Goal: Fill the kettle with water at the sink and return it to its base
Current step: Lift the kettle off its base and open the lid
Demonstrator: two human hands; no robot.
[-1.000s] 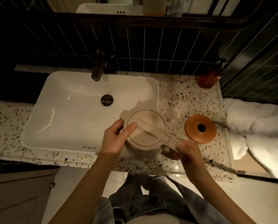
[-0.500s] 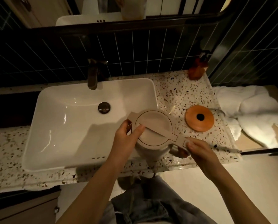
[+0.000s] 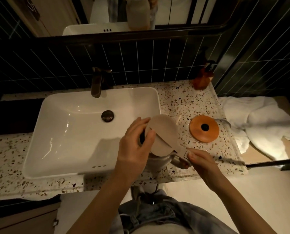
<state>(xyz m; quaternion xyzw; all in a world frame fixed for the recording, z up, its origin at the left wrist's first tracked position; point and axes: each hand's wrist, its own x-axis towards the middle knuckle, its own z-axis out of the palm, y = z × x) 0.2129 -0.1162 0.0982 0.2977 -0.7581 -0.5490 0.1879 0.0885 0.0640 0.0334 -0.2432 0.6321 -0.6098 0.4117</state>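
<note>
- Left hand point(image 3: 135, 142) gripped the tilted lid point(image 3: 162, 134) of the beige kettle point(image 3: 159, 159); a dark opening showed beneath.
- Right hand point(image 3: 202, 162) was closed round the kettle handle point(image 3: 180, 150).
- Kettle was at the sink's point(image 3: 70, 125) right front corner; its orange base point(image 3: 204, 128) lay just beside, on the terrazzo counter point(image 3: 188, 105).
- No legible markings.
- Dark tiled wall point(image 3: 141, 61), faucet point(image 3: 97, 83), amber pump bottle point(image 3: 203, 78), white towel point(image 3: 262, 122).
</note>
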